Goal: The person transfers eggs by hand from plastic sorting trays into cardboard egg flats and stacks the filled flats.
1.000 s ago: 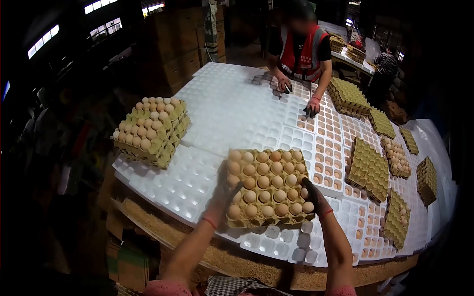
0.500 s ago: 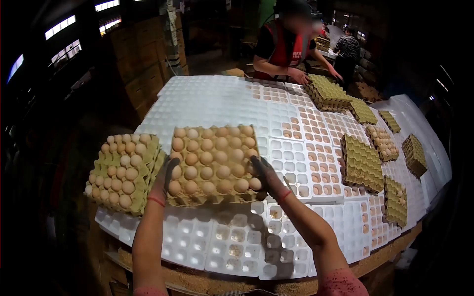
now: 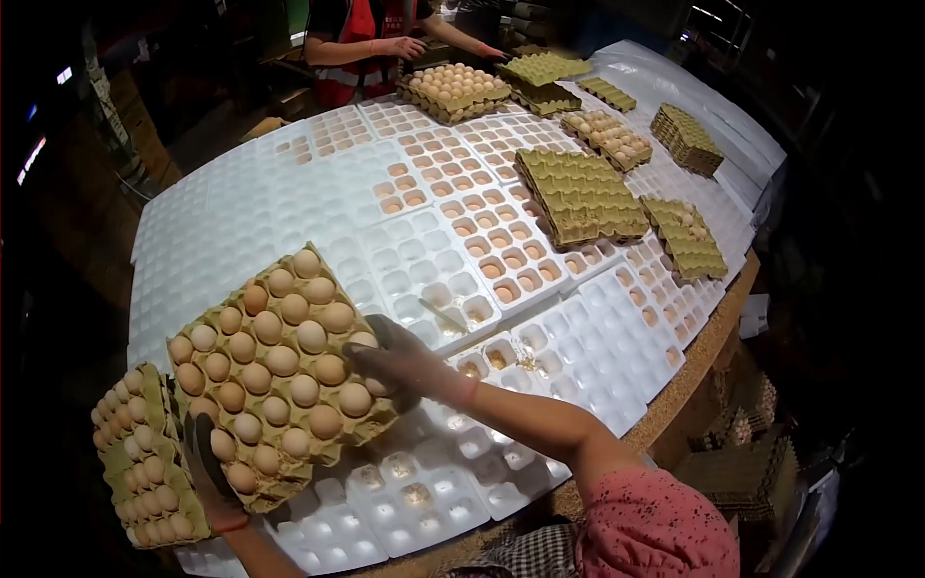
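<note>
Between my two gloved hands is a pulp egg tray [image 3: 258, 337] full of light brown eggs, tilted and raised over the white foam trays. My left hand [image 3: 209, 464] grips its lower left edge. The fingers of my right hand [image 3: 403, 361] wrap round its right edge, the thumb lying by the eggs. Close by on the left stands another pulp tray of eggs [image 3: 145, 462], with gaps among its eggs. Below and around spread the white foam trays [image 3: 414, 250]; some of their cups hold eggs, others show bare bottoms or bits of debris.
Across the table a co-worker [image 3: 371, 48] in a red vest reaches toward pulp trays, near a full egg tray [image 3: 453, 89]. Stacked pulp trays [image 3: 583, 197] and a part-filled tray [image 3: 607, 138] rest on the right. More trays [image 3: 742, 472] lie below the table's wooden edge [image 3: 708, 347].
The view has swung right. The held egg tray has turned and tilted, its right side higher. A full egg tray now shows before the co-worker, whose hand is over the pulp trays beside it.
</note>
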### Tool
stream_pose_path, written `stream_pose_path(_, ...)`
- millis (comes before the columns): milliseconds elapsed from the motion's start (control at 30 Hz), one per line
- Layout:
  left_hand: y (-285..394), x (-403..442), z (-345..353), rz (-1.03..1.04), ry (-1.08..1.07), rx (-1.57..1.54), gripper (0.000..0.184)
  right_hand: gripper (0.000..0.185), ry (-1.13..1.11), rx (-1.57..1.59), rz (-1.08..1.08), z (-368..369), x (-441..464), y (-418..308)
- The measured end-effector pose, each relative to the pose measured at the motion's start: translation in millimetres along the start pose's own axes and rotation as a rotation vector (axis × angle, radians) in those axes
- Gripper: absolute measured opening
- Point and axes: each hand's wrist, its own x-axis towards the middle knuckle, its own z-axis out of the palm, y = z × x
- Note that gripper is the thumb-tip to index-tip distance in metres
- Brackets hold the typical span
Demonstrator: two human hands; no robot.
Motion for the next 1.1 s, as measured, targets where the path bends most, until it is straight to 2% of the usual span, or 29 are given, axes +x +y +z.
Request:
stream_pose_path(33, 33, -20, 0, 0.047, 0.024, 0.096, 0.035, 0.057, 0.043, -0.038, 0.042, -17, -35, -16)
stream_pose_path(100, 30, -71, 7, 0.1, -0.088, 0.115, 0.037, 0.055, 0.104, -0.041, 0.058, -57, -110, -25)
stream_pose_path(133, 70, -82, 21, -0.251, -0.189, -0.392, 0.042, 0.055, 0.176, -0.099, 0.066, -72, -149, -37)
stream_pose_path(167, 109, -93, 35, -0.642, -0.108, -0.872, 0.048, 0.053, 0.22, -0.177, 0.12, -88, -188, -41)
stream_pose_path(200, 143, -102, 40, -0.68, -0.245, -0.938, 0.048, 0.052, 0.265, -0.257, 0.173, -103, -223, -41)
stream_pose_path(233, 110, -138, 61, -0.698, -0.293, -1.049, 0.048, 0.052, 0.291, -0.274, 0.15, -116, -253, -35)
stream_pose_path(267, 90, -159, 89, -0.638, -0.418, -0.928, 0.046, 0.051, 0.321, -0.288, 0.13, -127, -278, -27)
stream_pose_path(300, 94, -164, 107, -0.593, -0.424, -0.849, 0.046, 0.05, 0.332, -0.475, 0.115, -139, -294, -17)
stream_pose_path(333, 103, -169, 119, -0.551, -0.426, -0.771, 0.046, 0.05, 0.335, -0.475, 0.118, -147, -298, -3)
stream_pose_path(400, 120, -164, 127, -0.255, -0.454, -0.239, 0.048, 0.051, 0.308, -0.94, 0.063, -162, -300, 29)
stream_pose_path(433, 106, -170, 134, -0.122, -0.389, -0.16, 0.051, 0.054, 0.297, -1.05, -0.05, -173, -305, 40)
stream_pose_path(467, 109, -175, 128, -0.074, -0.367, 0.082, 0.053, 0.054, 0.29, -1.047, -0.054, -181, -312, 38)
stream_pose_path(533, 109, -193, 112, 0.108, -0.266, 0.281, 0.055, 0.062, 0.362, -1.257, -0.184, -201, -326, 32)
stream_pose_path(600, 108, -217, 115, 0.148, -0.35, 0.531, 0.058, 0.072, 0.324, -1.409, -0.06, -213, -341, 44)
stream_pose_path(700, 99, -228, 136, 0.123, -0.311, 0.619, 0.06, 0.067, 0.223, -1.456, 0.031, -223, -327, 67)
stream_pose_path(733, 110, -219, 136, 0.072, -0.342, 0.639, 0.058, 0.066, 0.245, -1.462, -0.034, -228, -320, 74)
stream_pose_path(833, 94, -215, 146, 0.153, -0.262, 0.666, 0.057, 0.061, 0.2, -1.451, -0.063, -235, -308, 75)
stream_pose_path(867, 79, -223, 148, 0.118, -0.29, 0.688, 0.058, 0.062, 0.187, -1.47, -0.055, -238, -309, 80)
stream_pose_path(900, 80, -223, 146, 0.131, -0.208, 0.629, 0.058, 0.063, 0.215, -1.515, -0.059, -235, -311, 75)
stream_pose_path(933, 81, -220, 146, 0.147, -0.123, 0.566, 0.057, 0.065, 0.32, -1.374, -0.181, -234, -308, 65)
stream_pose_path(967, 114, -210, 140, 0.142, -0.106, 0.572, 0.057, 0.06, 0.176, -1.233, -0.3, -223, -306, 14)
stream_pose_path(1000, 169, -201, 128, 0.14, -0.094, 0.343, 0.057, 0.055, 0.036, -1.086, -0.397, -209, -307, -23)
stream_pose_path(1033, 210, -198, 129, 0.135, -0.082, 0.115, 0.058, 0.047, -0.167, -1.052, -0.46, -202, -306, -21)
stream_pose_path(1067, 229, -201, 142, 0.333, -0.094, 0.159, 0.057, 0.044, -0.376, -1.318, -0.435, -198, -309, -12)
stream_pose_path(1100, 262, -196, 151, 0.425, -0.21, 0.178, 0.058, 0.047, -0.33, -1.355, -0.507, -196, -308, -2)
